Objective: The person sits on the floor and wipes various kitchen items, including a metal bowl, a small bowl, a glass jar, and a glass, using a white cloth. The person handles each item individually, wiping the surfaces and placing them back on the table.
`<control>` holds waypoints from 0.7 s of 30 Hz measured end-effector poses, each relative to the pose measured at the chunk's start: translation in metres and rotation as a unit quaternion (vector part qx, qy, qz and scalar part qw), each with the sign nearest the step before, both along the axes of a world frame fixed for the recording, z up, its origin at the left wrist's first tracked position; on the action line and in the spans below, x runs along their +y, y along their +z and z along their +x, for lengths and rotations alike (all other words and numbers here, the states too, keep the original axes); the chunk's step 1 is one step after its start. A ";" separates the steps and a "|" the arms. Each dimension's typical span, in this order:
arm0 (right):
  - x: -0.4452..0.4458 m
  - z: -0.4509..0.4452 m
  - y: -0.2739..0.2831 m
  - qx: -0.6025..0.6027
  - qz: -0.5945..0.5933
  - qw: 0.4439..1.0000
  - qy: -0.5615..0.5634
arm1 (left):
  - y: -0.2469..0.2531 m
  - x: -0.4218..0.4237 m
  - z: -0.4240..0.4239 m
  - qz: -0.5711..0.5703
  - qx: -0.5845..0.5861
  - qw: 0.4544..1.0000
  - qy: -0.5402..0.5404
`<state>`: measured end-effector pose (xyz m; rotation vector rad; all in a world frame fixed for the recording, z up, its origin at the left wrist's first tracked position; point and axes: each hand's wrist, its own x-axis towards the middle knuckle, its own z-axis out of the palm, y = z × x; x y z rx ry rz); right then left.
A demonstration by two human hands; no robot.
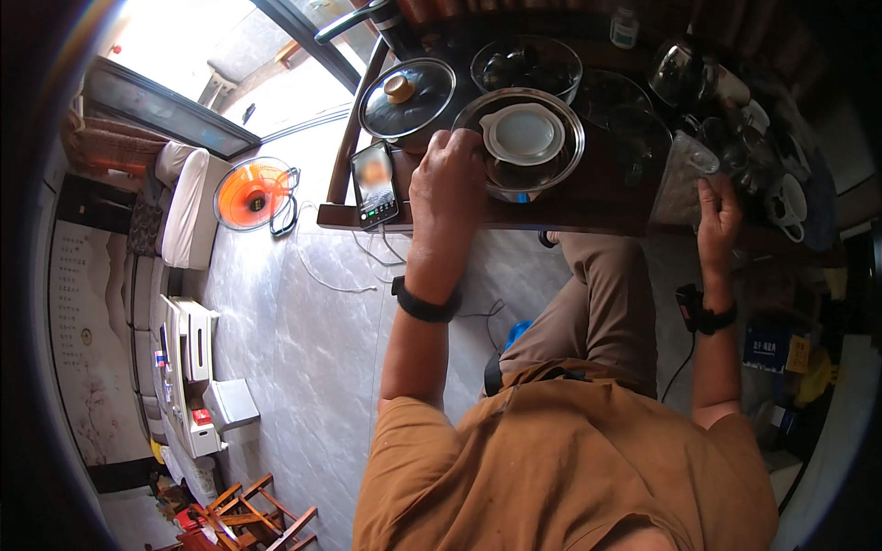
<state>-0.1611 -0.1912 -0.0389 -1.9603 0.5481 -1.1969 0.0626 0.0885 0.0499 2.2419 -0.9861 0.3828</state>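
Note:
My left hand (448, 182) is at the left rim of a steel bowl (506, 180), its fingers curled; whether they pinch the rim or something small cannot be told. A small white dish with a spout (525, 134) sits in that bowl. On the right, my right hand (718, 210) holds the edge of a clear plastic bag (679, 180) with pale contents, between thumb and fingers. A glass lid with a wooden knob (408, 98) lies behind my left hand, and a smartphone (375, 186) lies beside it.
Behind the steel bowl stands a glass bowl (527, 69) with dark contents. A metal kettle (675, 69), a white mug (787, 205) and glassware crowd the table's right side. The dark wooden table edge (586, 222) runs before me. An orange fan (255, 194) stands on the floor at left.

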 end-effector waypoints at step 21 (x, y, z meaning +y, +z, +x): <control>0.002 -0.020 -0.046 0.171 -0.089 0.981 -0.023 | 0.002 -0.027 -0.073 -0.105 -0.078 0.981 -0.145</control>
